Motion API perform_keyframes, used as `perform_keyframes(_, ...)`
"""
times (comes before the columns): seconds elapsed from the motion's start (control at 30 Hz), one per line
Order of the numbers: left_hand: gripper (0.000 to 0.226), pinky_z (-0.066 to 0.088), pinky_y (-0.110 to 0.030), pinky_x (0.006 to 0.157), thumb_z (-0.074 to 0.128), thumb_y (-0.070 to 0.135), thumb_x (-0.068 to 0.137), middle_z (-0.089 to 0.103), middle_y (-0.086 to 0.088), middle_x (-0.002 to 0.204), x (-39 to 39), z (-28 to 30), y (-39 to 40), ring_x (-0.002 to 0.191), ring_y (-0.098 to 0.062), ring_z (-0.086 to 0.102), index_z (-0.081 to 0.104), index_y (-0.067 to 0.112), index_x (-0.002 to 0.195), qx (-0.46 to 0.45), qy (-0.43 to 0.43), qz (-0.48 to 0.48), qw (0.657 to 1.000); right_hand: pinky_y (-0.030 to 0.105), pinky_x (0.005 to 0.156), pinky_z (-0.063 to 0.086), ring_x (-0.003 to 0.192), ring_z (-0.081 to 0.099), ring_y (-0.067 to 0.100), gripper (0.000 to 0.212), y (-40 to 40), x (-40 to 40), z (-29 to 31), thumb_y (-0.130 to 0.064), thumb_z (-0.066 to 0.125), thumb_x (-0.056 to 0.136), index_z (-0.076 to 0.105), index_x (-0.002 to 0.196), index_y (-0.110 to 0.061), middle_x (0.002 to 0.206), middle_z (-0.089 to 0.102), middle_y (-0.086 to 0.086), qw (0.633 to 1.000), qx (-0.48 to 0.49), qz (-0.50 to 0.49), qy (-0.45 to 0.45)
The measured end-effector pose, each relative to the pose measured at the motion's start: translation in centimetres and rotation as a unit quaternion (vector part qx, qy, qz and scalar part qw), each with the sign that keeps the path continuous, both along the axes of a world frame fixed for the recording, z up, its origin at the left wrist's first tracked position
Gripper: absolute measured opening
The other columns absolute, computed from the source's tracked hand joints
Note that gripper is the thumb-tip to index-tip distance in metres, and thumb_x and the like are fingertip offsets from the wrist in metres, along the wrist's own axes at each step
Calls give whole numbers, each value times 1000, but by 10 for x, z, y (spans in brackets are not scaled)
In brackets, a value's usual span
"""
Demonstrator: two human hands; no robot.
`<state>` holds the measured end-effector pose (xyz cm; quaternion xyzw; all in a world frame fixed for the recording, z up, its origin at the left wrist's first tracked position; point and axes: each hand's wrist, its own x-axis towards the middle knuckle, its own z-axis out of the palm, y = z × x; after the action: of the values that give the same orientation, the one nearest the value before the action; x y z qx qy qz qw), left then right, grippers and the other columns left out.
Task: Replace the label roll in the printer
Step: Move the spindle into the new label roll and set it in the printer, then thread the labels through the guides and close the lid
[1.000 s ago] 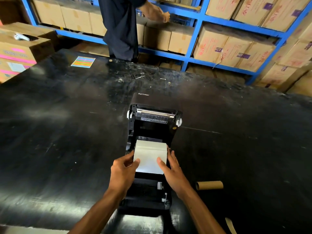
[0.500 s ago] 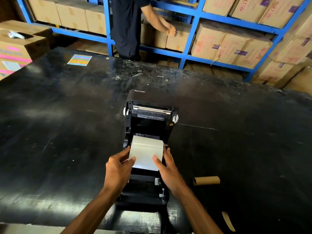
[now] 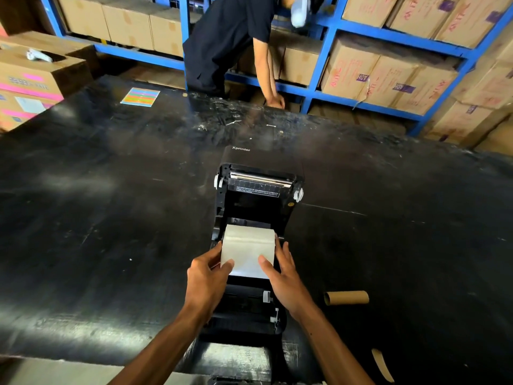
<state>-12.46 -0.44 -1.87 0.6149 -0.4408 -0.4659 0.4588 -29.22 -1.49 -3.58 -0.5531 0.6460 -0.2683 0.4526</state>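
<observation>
A black Xprinter label printer [image 3: 258,195] stands on the black table with its lid swung open away from me. A white label roll [image 3: 248,245] sits in the printer's bay, its loose end drawn toward me. My left hand [image 3: 206,279] grips the roll's left side, thumb on the paper. My right hand [image 3: 283,276] holds the right side, thumb pressing the paper's lower right. An empty brown cardboard core [image 3: 347,297] lies on the table to the right of the printer.
The black table [image 3: 111,218] spreads wide around the printer. A coloured sticker sheet [image 3: 140,96] lies at its far left. A person [image 3: 222,45] bends at blue shelves [image 3: 319,51] of cardboard boxes behind. Boxes [image 3: 30,81] stand at the left. A paper scrap [image 3: 383,365] lies near right.
My hands stay on the label roll in the bay, almost unmoved. The person behind the table has bent down and reached lower toward the shelf.
</observation>
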Motion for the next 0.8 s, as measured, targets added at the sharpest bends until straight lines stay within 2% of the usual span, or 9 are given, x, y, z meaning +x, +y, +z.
perform_keyframes(0.1,44,51,-32,100,63,4,89,72,0,117,0,1,-3,104,-7,68,59,15,132,-5,-8,-6,1000,57,118,6,145,-13,13,64,-1,1,-1,-59,44,88,8,141,-55,158,-15,-14,1000,11,-9,-3)
perform_keyframes(0.2,44,50,-23,97,62,6,89,72,1,118,2,-1,-5,105,-5,67,59,16,132,-9,-23,-17,1000,57,117,3,145,-16,14,64,-2,1,-2,-59,43,89,8,143,-52,159,-15,-9,1000,16,-7,18)
perform_keyframes(0.33,35,45,2,75,67,19,89,75,2,109,7,-7,-10,86,9,65,66,15,123,-27,-58,-8,998,55,118,1,145,-14,16,64,-1,3,1,-56,45,89,12,144,-47,160,-10,-5,999,13,-15,38)
perform_keyframes(0.43,29,47,-2,59,71,26,85,74,2,82,10,-12,-15,66,2,63,72,12,111,-51,-107,7,993,50,118,9,146,5,22,61,1,4,3,-49,55,87,32,142,-38,159,12,0,996,-25,-69,50)
perform_keyframes(0.5,27,47,-11,55,74,25,82,66,2,70,11,-18,-17,60,-6,59,70,9,104,-51,-129,3,990,46,116,20,140,23,22,53,4,5,4,-43,63,84,50,133,-28,152,31,2,990,-55,-125,46)
perform_keyframes(0.57,26,45,-13,52,77,26,80,62,1,67,13,-23,-19,56,-7,55,68,9,97,-44,-138,-1,989,46,110,31,127,41,19,31,8,5,3,-37,70,80,68,106,-19,131,51,2,978,-105,-177,42)
perform_keyframes(0.6,25,45,-14,50,77,27,79,61,2,64,14,-24,-19,54,-6,54,66,10,92,-42,-142,-1,989,46,106,35,118,47,17,22,11,5,3,-35,73,77,69,88,-17,117,56,-1,971,-127,-197,46)
perform_keyframes(0.67,27,42,-18,48,77,36,77,61,4,60,17,-26,-19,52,-7,54,63,13,78,-29,-170,-3,985,45,100,38,105,51,14,26,15,5,2,-35,76,75,65,69,-12,100,56,-5,965,-138,-218,56)
perform_keyframes(0.8,39,39,-23,46,75,46,76,58,4,49,24,-25,-20,43,-10,50,58,14,61,-2,-212,-30,977,42,97,39,106,53,20,29,21,8,-2,-32,75,76,64,63,-9,100,58,0,964,-127,-229,50)
